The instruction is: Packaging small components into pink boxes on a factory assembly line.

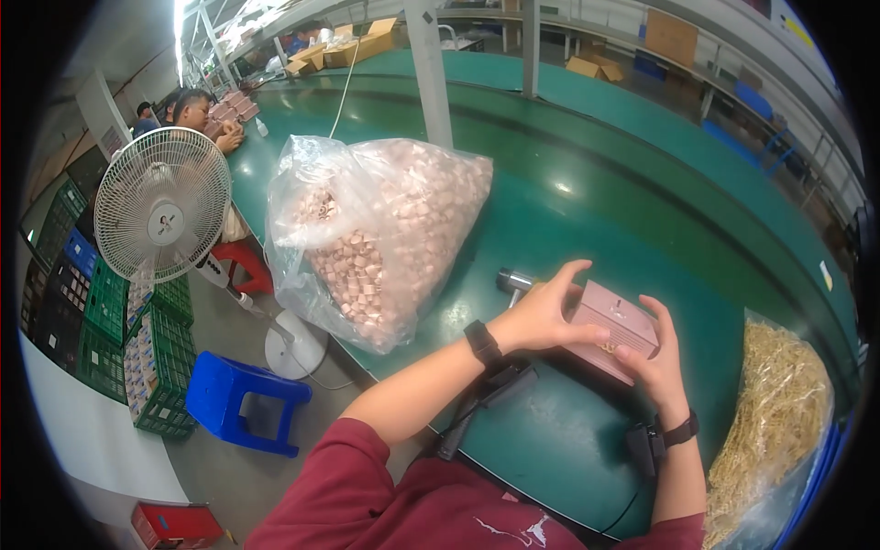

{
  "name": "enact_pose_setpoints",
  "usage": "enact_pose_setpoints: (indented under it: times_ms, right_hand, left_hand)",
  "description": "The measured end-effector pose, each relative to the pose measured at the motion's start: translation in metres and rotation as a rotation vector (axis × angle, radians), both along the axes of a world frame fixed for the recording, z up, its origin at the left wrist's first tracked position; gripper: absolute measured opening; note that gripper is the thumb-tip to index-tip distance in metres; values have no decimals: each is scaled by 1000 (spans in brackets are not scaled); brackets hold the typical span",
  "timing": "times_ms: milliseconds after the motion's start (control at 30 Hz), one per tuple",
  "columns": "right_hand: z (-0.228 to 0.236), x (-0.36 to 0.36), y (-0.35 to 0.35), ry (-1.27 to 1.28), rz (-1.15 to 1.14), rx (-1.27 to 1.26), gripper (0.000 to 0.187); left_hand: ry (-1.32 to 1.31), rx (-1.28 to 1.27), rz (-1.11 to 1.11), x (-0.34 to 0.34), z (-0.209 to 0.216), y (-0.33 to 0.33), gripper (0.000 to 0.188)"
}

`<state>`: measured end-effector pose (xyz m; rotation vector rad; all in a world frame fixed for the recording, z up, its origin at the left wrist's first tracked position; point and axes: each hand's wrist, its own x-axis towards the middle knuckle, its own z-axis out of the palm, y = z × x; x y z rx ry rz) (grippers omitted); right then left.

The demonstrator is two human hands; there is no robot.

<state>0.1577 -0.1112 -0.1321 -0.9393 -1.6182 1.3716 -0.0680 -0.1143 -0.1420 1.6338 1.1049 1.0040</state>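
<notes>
Between my two hands is a pink box-shaped block (612, 316) with ridged, layered-looking sides and a small slot in its top. My left hand (543, 316) grips its left side, the thumb along the near face and the index finger lifted over the far corner. On the right side my right hand (662, 357) holds it, thumb at the near edge. Small gold-coloured pieces (607, 347) show by the thumbs. Beside my left hand lies a tool with a grey cylindrical head (515, 280); my hand hides the rest of it.
A big clear bag of small pink blocks (367, 266) stands on the green table (587, 449), left of my hands. Another bag, of gold-coloured small parts (775, 403), lies at right. A fan (165, 206), blue stool (243, 403) and green crates (165, 367) stand left; a person (194, 115) sits farther off.
</notes>
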Motion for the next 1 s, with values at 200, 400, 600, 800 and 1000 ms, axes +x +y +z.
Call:
enact_pose_setpoints:
  times_ms: [200, 400, 600, 800, 1000]
  right_hand:
    - [0, -4, -6, -74, -37, 96, 85]
    - [2, 2, 1, 33, 8, 10, 90]
    - [-2, 1, -4, 62, 51, 9, 92]
    - [-2, -4, -5, 102, 11, -41, 91]
    - [-1, -4, -4, 134, -9, -72, 85]
  left_hand:
    - [65, 89, -20, 1, 3, -5, 104]
    - [75, 25, 44, 7, 10, -5, 107]
    - [68, 20, 40, 3, 0, -1, 107]
    - [-175, -151, -70, -11, 4, 2, 102]
    - [-277, -178, -32, -3, -3, 6, 99]
